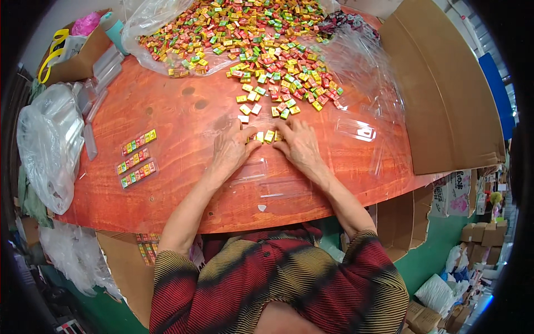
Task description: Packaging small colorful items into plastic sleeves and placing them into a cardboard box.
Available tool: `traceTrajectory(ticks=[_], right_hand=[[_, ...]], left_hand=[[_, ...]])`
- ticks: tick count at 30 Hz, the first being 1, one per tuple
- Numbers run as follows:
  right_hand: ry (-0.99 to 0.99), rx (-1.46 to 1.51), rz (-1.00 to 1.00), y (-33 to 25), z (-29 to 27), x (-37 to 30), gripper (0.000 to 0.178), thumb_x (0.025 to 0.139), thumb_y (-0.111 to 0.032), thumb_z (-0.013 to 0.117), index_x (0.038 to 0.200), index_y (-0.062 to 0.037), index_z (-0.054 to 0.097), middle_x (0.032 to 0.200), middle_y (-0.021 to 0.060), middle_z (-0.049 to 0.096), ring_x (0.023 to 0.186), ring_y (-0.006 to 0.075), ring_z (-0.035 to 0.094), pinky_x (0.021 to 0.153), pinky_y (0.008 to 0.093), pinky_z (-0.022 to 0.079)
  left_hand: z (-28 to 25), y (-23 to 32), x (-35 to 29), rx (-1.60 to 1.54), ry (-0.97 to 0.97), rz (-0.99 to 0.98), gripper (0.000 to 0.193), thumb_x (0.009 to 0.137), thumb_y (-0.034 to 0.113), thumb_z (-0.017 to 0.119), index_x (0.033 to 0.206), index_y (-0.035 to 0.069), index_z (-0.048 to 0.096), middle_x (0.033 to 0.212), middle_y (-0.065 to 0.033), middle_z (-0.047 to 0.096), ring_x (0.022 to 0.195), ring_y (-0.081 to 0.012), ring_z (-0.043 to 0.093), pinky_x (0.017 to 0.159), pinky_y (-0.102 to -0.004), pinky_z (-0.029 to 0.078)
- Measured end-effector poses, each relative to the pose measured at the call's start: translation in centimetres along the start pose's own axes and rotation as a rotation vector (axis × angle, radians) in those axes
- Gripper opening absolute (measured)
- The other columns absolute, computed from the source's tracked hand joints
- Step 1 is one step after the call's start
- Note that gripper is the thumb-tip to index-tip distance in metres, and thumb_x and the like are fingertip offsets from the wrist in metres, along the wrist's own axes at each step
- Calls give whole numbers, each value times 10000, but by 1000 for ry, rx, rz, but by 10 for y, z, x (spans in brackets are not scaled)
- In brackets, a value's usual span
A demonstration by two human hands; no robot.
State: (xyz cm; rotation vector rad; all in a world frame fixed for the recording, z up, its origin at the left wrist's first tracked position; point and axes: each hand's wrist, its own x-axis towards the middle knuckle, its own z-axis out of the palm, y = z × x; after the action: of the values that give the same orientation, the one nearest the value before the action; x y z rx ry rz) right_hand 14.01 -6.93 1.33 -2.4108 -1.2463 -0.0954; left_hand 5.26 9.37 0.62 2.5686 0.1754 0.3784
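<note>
My left hand (233, 146) and my right hand (300, 146) face each other at the middle of the table, fingers bent and thumbs inward. Between them lies a short row of small yellow packs (269, 136), its ends pressed by the fingertips and partly hidden by them. Just beyond my hands, loose small packs (250, 96) in yellow, red and green trail from a big heap (245, 33) at the far side. A transparent plastic tray (253, 170) rests on the table nearer to me. Three narrow trays filled with packs (136, 160) sit at the left.
Empty transparent trays (356, 129) lie right of my hands. A large cardboard box (445, 94) stands at the right edge. To the left are a plastic bag (51, 145), stacked trays (105, 69) and a carton (83, 58). Plastic sheeting (361, 61) spreads beside the heap.
</note>
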Motion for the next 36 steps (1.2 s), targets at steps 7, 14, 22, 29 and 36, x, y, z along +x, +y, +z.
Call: traceTrajectory(ticks=[7,14,22,29,36], right_hand=[[-116,165,181,-6,-1,-4,385,721,-180,632,1074,-101,501,886,139,495,793,322,533,623,392,449],[-96,240,13,0,4,2,193,747,-141,588,897,-49,508,852,163,491,773,345,528,615,410,437],[-78,263,-54,-11,1,1,253,763,-118,566,1006,-63,526,939,148,503,835,329,528,679,382,447],[-257,310,-100,-53,3,-31,295,771,-92,534,1050,-11,491,970,168,504,868,329,525,717,378,443],[-40,186,-321,-58,8,-35,328,698,-27,474,1020,33,500,971,152,538,876,292,519,738,364,425]], left_hand=[[-6,3,3,-23,-23,80,299,641,201,691,916,114,611,798,-87,494,731,-268,523,617,-374,423],[-4,6,1,-55,-9,97,299,639,169,688,917,101,604,764,-67,501,736,-258,529,620,-370,424],[-16,6,-6,-45,-48,21,261,672,153,663,918,89,602,835,-87,526,744,-271,536,647,-376,424],[-36,13,-83,18,9,-72,339,669,122,660,977,55,538,809,-130,459,741,-296,510,605,-384,435],[-29,0,-104,250,94,109,372,677,135,653,1004,1,538,898,-143,499,798,-303,515,692,-391,430]])
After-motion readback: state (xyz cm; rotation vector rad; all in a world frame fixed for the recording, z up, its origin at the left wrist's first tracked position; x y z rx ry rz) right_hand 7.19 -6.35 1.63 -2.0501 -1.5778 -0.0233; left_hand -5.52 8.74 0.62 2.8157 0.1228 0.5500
